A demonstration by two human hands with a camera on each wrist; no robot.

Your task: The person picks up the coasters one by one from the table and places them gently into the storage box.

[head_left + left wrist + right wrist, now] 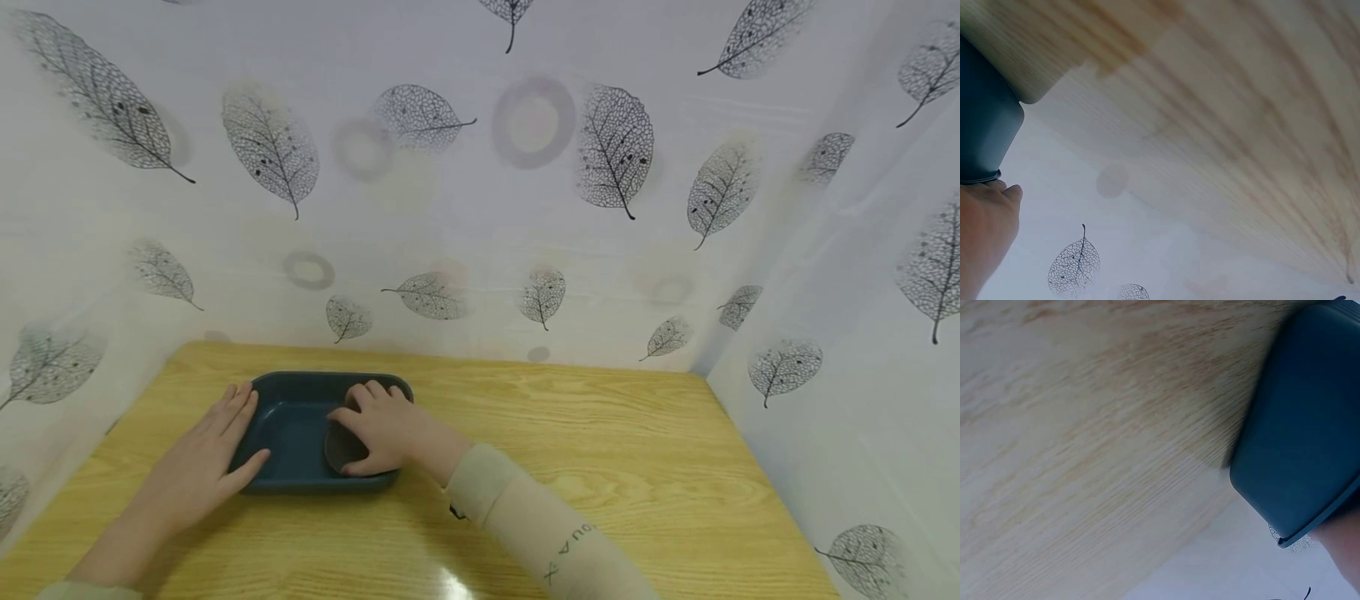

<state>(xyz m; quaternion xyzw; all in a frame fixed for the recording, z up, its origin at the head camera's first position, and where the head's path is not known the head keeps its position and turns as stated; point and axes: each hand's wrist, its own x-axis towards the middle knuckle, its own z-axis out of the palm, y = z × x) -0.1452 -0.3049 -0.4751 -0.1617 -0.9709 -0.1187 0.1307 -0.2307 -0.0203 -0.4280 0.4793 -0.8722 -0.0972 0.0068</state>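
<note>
A dark blue rectangular basin (296,433) with rounded corners stands on the table. My left hand (198,458) rests against its left end, the fingers nearly straight along the rim and the thumb reaching over the near left corner. Inside the basin's right end, my right hand (386,429) grips a dark grey, rounded object (341,447) with spread, curled fingers. Most of that object is hidden under the hand, so its kind is unclear. The left wrist view catches only the basin's outer wall (988,119) and part of the left hand. In the right wrist view, the basin's side covers the fingers.
The wood-grain table (600,467) extends to the right of the basin and in front of it. A white curtain (465,208) printed with leaves hangs behind the table and along both sides. The cream right sleeve (540,517) crosses above the tabletop.
</note>
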